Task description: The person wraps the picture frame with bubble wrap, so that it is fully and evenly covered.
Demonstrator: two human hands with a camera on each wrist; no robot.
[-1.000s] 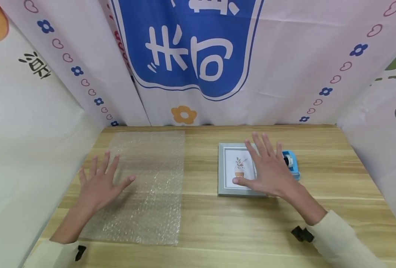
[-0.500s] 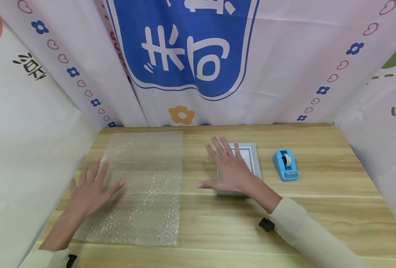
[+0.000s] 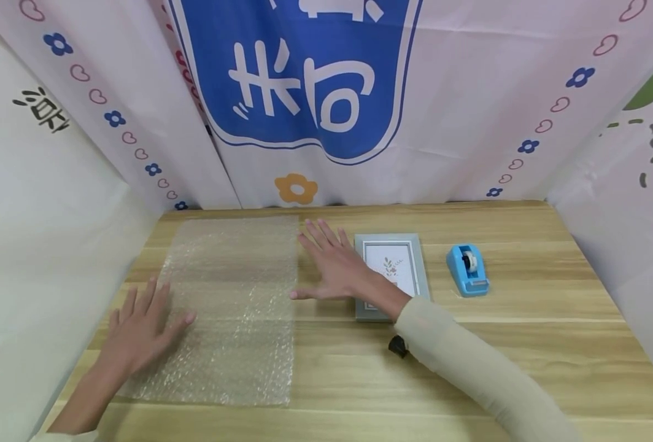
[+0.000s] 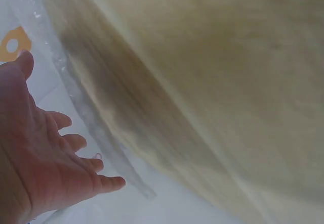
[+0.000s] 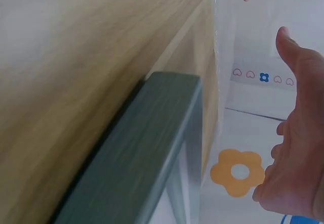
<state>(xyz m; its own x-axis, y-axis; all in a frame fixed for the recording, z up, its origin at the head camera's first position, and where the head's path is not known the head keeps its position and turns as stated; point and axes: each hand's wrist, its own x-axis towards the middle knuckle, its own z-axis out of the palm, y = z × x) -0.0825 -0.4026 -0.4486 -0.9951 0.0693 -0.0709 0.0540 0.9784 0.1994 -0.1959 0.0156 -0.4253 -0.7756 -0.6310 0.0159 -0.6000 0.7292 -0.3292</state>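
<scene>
A clear sheet of bubble wrap [image 3: 238, 307] lies flat on the left half of the table. Over its left edge spreads my left hand [image 3: 139, 334], fingers apart and holding nothing; the left wrist view shows the same hand [image 4: 50, 153] with its palm bare. My right hand [image 3: 334, 267] hovers between the sheet's right edge and a grey picture frame [image 3: 420, 270], fingers spread and nothing in them. The right forearm hides part of the frame's lower middle. In the right wrist view the frame's corner [image 5: 147, 143] looms close, below the right hand [image 5: 304, 133].
A blue tape dispenser [image 3: 468, 270] with a roll of tape stands right of the frame. The wooden table [image 3: 547, 344] meets a printed white cloth [image 3: 459, 123] at the back, and white cloth walls rise on both sides.
My right hand has swept left, from above the picture frame and tape dispenser to beside the bubble wrap. The left hand has drifted slightly left and nearer. The objects stay in place.
</scene>
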